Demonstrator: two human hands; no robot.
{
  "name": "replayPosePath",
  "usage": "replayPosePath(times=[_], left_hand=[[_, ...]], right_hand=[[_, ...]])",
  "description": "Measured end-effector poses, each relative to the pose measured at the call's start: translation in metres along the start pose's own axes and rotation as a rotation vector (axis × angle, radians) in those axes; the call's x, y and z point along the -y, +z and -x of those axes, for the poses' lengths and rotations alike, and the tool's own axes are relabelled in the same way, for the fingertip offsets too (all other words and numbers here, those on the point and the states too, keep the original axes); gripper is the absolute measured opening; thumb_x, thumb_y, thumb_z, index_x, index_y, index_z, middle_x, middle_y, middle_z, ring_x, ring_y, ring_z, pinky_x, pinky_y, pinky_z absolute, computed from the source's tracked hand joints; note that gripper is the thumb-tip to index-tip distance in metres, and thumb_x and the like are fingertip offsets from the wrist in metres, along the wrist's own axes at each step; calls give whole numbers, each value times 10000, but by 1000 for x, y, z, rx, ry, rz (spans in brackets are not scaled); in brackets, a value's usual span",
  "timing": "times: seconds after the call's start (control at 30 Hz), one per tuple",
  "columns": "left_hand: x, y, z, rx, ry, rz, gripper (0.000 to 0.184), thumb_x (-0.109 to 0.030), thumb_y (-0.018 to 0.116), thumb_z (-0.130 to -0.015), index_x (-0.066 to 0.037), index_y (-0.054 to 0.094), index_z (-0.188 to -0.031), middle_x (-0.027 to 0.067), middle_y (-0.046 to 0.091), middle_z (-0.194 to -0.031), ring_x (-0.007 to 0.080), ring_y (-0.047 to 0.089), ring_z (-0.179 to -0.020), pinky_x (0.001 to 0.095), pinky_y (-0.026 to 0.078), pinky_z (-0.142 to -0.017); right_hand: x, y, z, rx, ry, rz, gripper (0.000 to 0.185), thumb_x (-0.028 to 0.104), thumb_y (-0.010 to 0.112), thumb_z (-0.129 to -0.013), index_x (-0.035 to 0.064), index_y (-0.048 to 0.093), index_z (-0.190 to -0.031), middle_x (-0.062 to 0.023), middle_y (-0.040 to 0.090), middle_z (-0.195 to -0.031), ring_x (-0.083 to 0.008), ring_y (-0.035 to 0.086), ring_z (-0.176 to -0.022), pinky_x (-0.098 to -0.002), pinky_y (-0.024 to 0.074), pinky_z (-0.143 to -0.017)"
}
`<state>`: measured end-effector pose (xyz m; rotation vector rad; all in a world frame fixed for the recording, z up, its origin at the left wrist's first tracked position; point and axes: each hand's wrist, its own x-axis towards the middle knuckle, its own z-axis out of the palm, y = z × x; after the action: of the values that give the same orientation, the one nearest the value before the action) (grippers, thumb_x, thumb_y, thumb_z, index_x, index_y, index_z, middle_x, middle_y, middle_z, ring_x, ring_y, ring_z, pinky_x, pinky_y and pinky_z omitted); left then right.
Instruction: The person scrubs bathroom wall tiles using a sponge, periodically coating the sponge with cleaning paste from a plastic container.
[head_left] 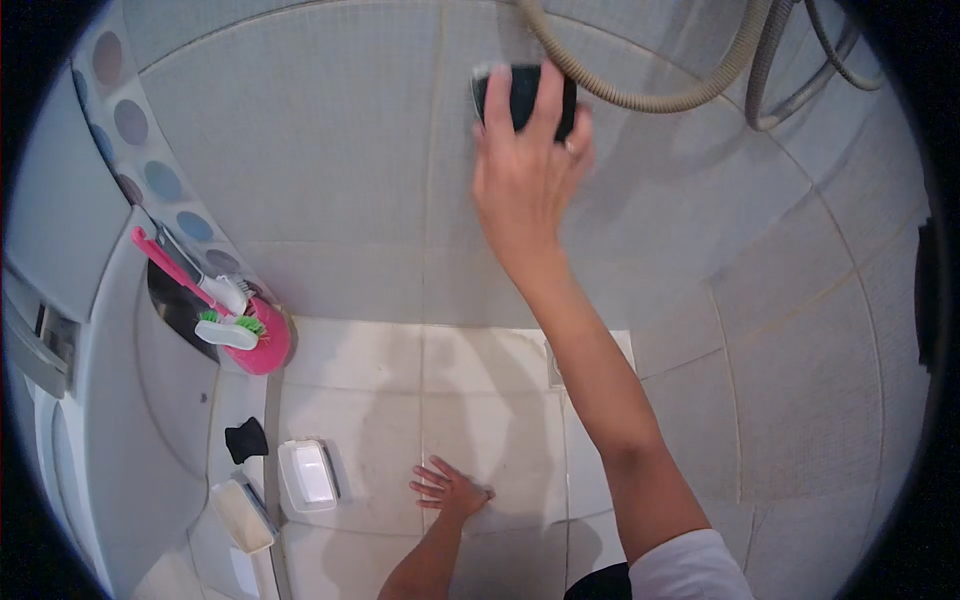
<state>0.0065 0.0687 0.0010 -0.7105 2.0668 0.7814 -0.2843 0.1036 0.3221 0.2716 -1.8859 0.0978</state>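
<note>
My right hand [530, 165] is closed around a black sponge [522, 98], pressing it to the grey tiled wall [330, 140]. Something whitish shows along the sponge's left edge; the hand is slightly blurred. Below, my left hand [452, 490] has its fingers spread over the pale floor tiles [500, 430]. It holds nothing, and whether the palm rests on the floor I cannot tell. Left of that hand lies a small white plastic tub [309, 475].
A ribbed shower hose [660, 100] hangs close to my right hand. At left, a pink bucket [268, 345] holds several brushes [228, 330] beside a white appliance [140, 400]. A black cloth-like piece [246, 440] and a cream container [243, 515] lie on a ledge.
</note>
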Motion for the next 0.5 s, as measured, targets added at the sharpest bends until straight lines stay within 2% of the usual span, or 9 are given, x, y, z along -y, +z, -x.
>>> replayPosePath(times=[0.07,0.13,0.2,0.33,0.4,0.5], left_hand=[[1,0,-1,-6,-17,-20,1451,-415,843,-559,-66,-300,-1382,318,-362,-1386,545,-318,-1263,714,-89,-981],[-1,-2,1,-7,-24,-17,1454,-419,843,-558,-68,-302,-1382,317,-358,-1389,548,-314,-1264,714,-84,-983],[-2,0,0,-4,-21,-10,1456,-422,844,-557,-71,-303,-1382,316,-354,-1392,550,-309,-1265,714,-79,-986],[4,1,-5,5,-12,-15,1464,-439,842,-556,-72,-314,-1378,314,-357,-1391,547,-313,-1265,709,-72,-995],[1,-2,-3,22,-13,-26,1466,-446,840,-557,-72,-318,-1376,312,-359,-1391,545,-316,-1264,707,-72,-996],[0,-7,1,24,-18,-15,1464,-451,836,-561,-70,-321,-1374,306,-361,-1394,537,-319,-1267,704,-72,-999]], right_hand=[[11,6,-11,-141,48,8,565,148,721,-713,164,528,-1244,-149,287,-1451,-403,325,-1131,-516,328,-874],[8,2,13,-90,48,-5,575,153,724,-709,171,525,-1248,-147,298,-1443,-401,336,-1119,-517,326,-877],[-8,-6,46,100,-20,-14,578,175,719,-722,157,528,-1267,-159,313,-1435,-401,361,-1107,-501,316,-893],[-41,-15,35,62,-12,21,539,190,705,-733,167,555,-1250,-118,341,-1439,-393,363,-1135,-488,328,-885],[-50,-8,-15,-273,96,-47,522,200,707,-738,189,573,-1242,-112,364,-1430,-368,336,-1168,-468,313,-902],[-45,3,-39,-379,41,-3,500,218,708,-740,213,590,-1226,-109,389,-1415,-352,348,-1167,-455,312,-899]])
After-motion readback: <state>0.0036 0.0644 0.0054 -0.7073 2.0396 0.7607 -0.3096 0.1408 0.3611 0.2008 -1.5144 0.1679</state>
